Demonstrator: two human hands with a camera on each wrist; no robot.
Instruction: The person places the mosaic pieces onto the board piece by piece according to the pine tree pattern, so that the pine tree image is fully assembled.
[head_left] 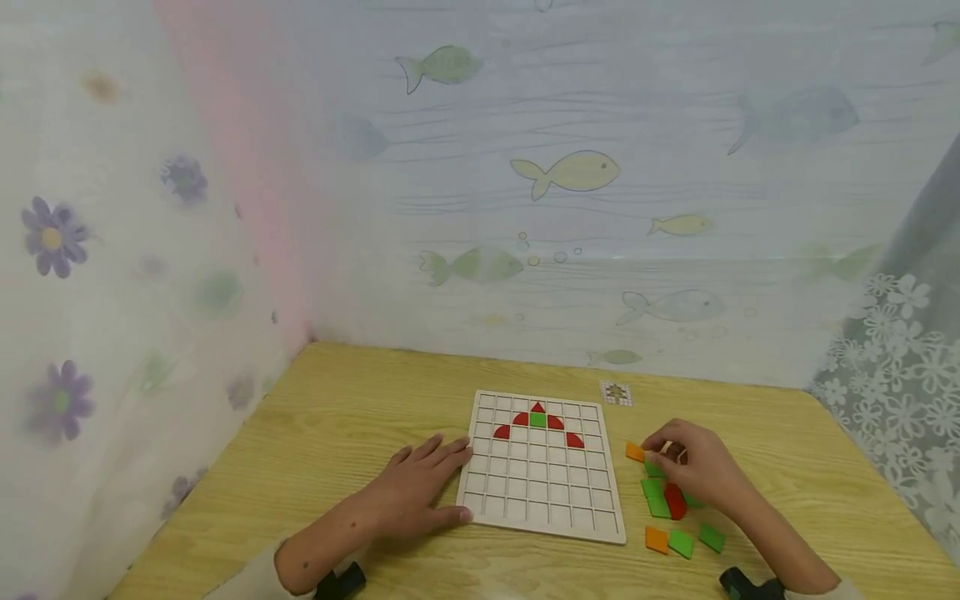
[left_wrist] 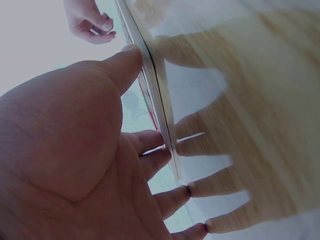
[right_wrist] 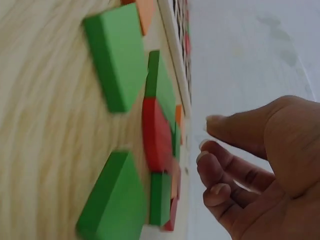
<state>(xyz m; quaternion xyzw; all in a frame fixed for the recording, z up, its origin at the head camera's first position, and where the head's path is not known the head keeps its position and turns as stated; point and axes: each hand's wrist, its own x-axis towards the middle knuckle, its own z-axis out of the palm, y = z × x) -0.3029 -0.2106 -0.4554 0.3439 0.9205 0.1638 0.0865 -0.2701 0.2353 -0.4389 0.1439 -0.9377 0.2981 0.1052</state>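
Note:
A pale grid board (head_left: 536, 475) lies on the table, with red pieces and a green square (head_left: 537, 420) in its upper cells. Spread along the board's left edge, my left hand (head_left: 423, 490) touches it with fingertips and thumb; the left wrist view shows that hand (left_wrist: 95, 140) against the board's side (left_wrist: 157, 90). My right hand (head_left: 697, 462) is over the loose pieces right of the board, fingers bent. In the right wrist view a gap shows between thumb and fingers of this hand (right_wrist: 260, 160), and no piece is visible there. Nearby lie a red piece (right_wrist: 157, 135) and green pieces (right_wrist: 115, 57).
A small patterned card (head_left: 617, 393) lies behind the board's right corner. Orange (head_left: 656, 540) and green pieces (head_left: 712, 537) are scattered near the front right. Fish-printed curtain (head_left: 465, 208) stands behind the table (head_left: 360, 400), with flowered cloth (head_left: 150, 292) at the left.

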